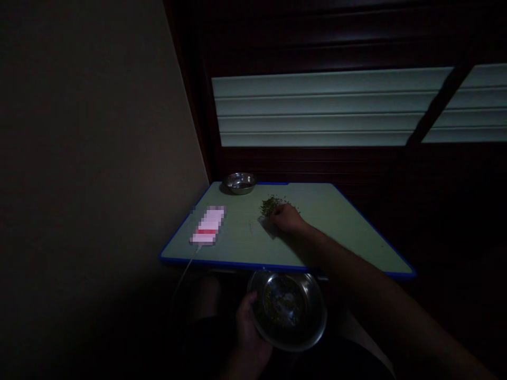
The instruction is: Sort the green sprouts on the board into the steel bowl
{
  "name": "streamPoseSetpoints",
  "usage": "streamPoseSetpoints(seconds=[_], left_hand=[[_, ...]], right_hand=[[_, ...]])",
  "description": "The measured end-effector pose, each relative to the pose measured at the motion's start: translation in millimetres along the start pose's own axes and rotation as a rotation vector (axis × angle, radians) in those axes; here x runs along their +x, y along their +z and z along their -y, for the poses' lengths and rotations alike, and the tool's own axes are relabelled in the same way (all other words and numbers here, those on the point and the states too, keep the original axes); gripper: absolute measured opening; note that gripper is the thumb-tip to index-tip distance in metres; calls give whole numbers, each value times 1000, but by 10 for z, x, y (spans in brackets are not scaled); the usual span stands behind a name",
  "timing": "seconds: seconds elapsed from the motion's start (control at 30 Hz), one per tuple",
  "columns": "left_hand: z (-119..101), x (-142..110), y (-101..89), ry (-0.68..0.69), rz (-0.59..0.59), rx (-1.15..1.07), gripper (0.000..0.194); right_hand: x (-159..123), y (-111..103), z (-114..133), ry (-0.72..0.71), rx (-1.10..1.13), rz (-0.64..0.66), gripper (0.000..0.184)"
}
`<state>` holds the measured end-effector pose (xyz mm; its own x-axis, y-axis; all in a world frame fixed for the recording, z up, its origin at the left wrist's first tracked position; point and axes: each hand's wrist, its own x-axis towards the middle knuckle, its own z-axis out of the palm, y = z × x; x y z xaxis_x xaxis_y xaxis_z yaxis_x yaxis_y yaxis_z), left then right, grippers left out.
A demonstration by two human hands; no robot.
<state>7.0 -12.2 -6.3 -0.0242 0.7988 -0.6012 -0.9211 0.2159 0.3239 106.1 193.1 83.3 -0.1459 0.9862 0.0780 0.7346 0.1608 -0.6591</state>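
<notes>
My left hand (250, 330) grips the near left side of a shiny metal bowl (316, 303), thumb over the rim. The bowl is tilted below the front edge of the table, with small greenish bits spread over its bottom. My right hand (290, 217) rests on the table at the near right side of a pile of small dark green grains (270, 205). Its fingers are bent and pressed together; what they hold, if anything, is hidden. A greyish patch shows under the fingers, and I cannot tell whether it is a shadow or a thin sheet.
The pale green table (233, 250) has a blue edge. A smaller metal bowl (240, 190) stands at its back left corner. A blurred-out phone (209, 224) lies at the left, with a white cable (186, 270) hanging off the front. A wall and dark panelling stand close by.
</notes>
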Motion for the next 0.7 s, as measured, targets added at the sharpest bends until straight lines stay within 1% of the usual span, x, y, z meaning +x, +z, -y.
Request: streamPoseSetpoints(seconds=[0.13, 0.27, 0.43, 0.53, 0.7], left_hand=[[-8, 3, -7, 12, -4, -7, 18], [-4, 14, -20, 16, -13, -8, 16], [2, 17, -14, 7, -2, 2, 17], [0, 24, -16, 18, 15, 4, 18], [-9, 14, 6, 17, -1, -8, 21]], right_hand=[[17, -51, -8, -23, 68, -44, 10], [29, -122, -54, -91, 67, -90, 12], [42, -114, -64, -210, -36, -67, 16], [56, -90, -67, -254, -98, -61, 18], [71, -142, -132, -299, -56, 15, 15]])
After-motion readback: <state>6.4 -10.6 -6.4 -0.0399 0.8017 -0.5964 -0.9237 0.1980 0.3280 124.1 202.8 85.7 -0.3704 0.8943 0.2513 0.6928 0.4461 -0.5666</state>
